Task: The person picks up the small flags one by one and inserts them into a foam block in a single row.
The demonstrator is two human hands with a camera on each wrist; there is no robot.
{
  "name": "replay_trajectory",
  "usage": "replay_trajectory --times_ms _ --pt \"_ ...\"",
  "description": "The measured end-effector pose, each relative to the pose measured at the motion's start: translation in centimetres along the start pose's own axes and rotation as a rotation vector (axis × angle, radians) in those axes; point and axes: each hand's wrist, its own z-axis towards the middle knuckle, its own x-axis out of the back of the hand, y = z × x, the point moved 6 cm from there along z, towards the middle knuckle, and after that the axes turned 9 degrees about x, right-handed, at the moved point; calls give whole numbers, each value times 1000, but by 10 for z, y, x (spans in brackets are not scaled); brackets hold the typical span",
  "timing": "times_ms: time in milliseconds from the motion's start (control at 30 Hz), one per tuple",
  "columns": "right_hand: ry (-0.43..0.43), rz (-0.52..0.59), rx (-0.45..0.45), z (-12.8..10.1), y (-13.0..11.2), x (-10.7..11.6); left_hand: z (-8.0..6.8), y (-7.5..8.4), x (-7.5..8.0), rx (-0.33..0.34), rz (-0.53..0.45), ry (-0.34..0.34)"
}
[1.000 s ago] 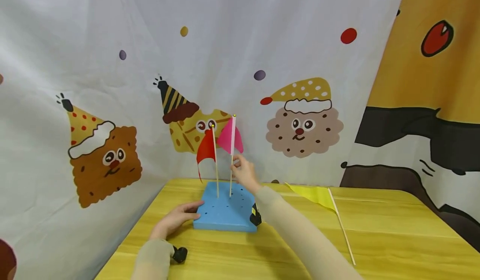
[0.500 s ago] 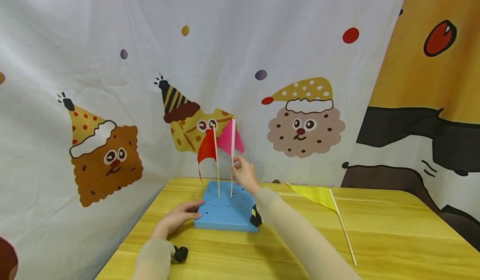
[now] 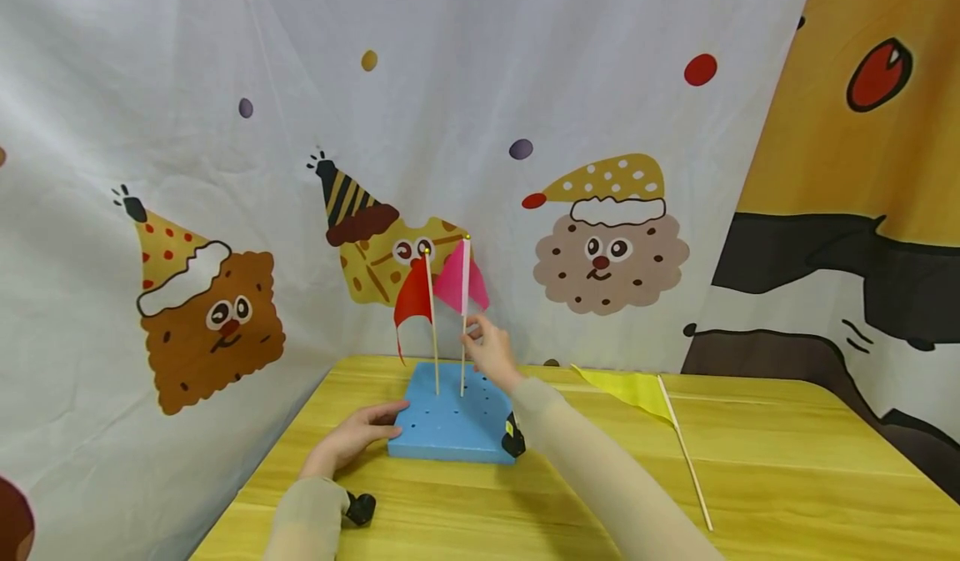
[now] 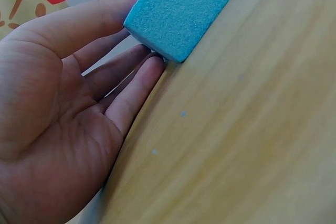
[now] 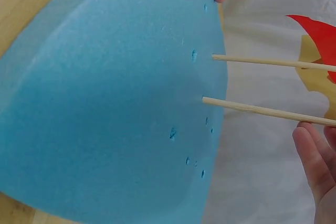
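My right hand (image 3: 491,351) pinches the stick of the pink flag (image 3: 452,279) below its cloth. The lower end of this stick (image 5: 262,110) meets the top of a blue foam board (image 3: 450,436). Just left of it, the red flag (image 3: 415,296) stands nearly upright on its own stick in the board. My left hand (image 3: 356,436) rests against the board's left side with fingers extended. In the left wrist view its fingertips (image 4: 155,62) touch the foam edge (image 4: 178,19). Small holes (image 5: 172,133) dot the foam surface.
A yellow flag (image 3: 630,393) lies on the wooden table (image 3: 795,453) to the right, its stick pointing toward the near edge. A white cloth (image 3: 450,86) with cartoon prints hangs right behind the table. The black wrist cameras (image 3: 362,509) sit below the hands.
The pink flag has sunk very slightly, with the right hand keeping its pinch on the stick. My left hand and the board stay in place.
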Motion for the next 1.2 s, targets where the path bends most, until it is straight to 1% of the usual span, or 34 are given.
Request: replay_trajectory --times_ms 267,500,733,967,1200 --pt "-12 -34 10 -4 -2 0 1 -1 1 2 0 10" --pt "-27 3 21 -7 1 -3 1 0 1 -1 1 8" --pt "-38 -20 15 -8 2 -4 1 0 1 6 3 -1" --pt "-63 -38 14 -9 4 -5 0 0 0 18 12 4" --pt "-74 -43 12 -11 6 -5 1 -1 1 7 0 4"
